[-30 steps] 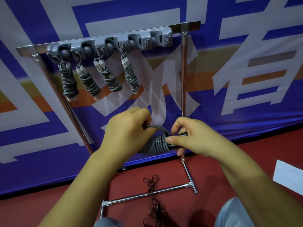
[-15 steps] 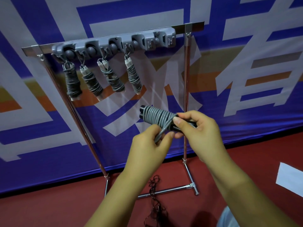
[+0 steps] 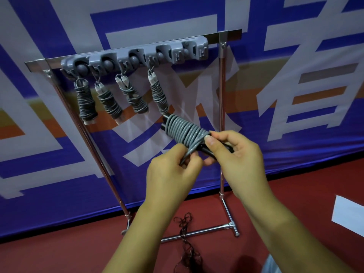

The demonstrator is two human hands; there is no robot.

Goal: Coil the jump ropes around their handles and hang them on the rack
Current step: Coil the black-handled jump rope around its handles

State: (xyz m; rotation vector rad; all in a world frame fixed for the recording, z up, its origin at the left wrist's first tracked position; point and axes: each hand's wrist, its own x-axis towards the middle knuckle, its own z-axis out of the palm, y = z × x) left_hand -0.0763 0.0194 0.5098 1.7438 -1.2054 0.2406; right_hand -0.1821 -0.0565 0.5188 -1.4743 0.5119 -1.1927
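Note:
A grey jump rope [image 3: 184, 129] is coiled around its black handles, held tilted in front of the rack. My right hand [image 3: 239, 154] grips the handles' lower end, thumb pressing the coils. My left hand [image 3: 173, 172] pinches the loose end of the grey cord just below the coil. A grey hook strip [image 3: 137, 56] sits on the rack's metal top bar [image 3: 230, 35]. Several coiled ropes hang from its left hooks, such as the leftmost coiled rope [image 3: 86, 103] and the rightmost coiled rope [image 3: 159, 95]. The hooks at the strip's right end are empty.
The rack stands on chrome legs [image 3: 221, 119] with a floor crossbar [image 3: 197, 233] on red flooring. A dark tangled cord [image 3: 187, 241] lies on the floor across the crossbar. A blue and white banner [image 3: 295, 75] hangs behind. A white sheet [image 3: 348, 215] lies at the right.
The coiled rope was raised from below toward the rack. My left hand came off the top of the coil and now pinches the cord end underneath it.

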